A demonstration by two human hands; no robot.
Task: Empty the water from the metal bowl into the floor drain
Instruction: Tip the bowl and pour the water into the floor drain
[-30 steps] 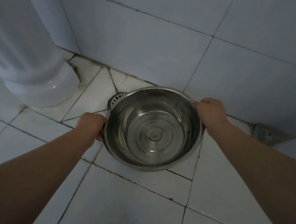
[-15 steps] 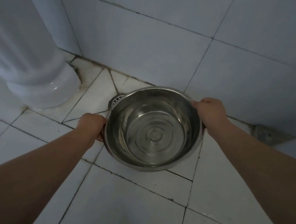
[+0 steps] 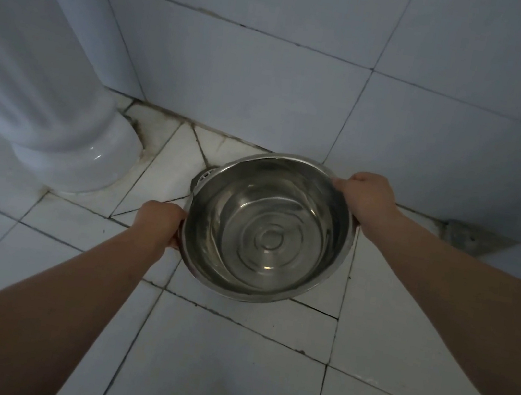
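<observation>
Down at the foot of a tiled wall (image 3: 269, 89), a pale tiled floor (image 3: 226, 362) with dark grout fills the view, and a white pedestal (image 3: 60, 117) stands at the left. Over the floor near the wall the bowl (image 3: 269, 229) is held in the air, mostly covering the drain (image 3: 205, 175), whose grille peeps out just past the bowl's left rim. The right hand (image 3: 366, 198) grips the far right rim, fingers curled over the edge; the left hand (image 3: 159, 222) is closed on the near left rim. A shallow pool of water (image 3: 265, 242) lies in the bottom. Stiff steel, probably light with so little water, but likely slick when wet, so opposite rim holds suit the tilt towards the grille.
</observation>
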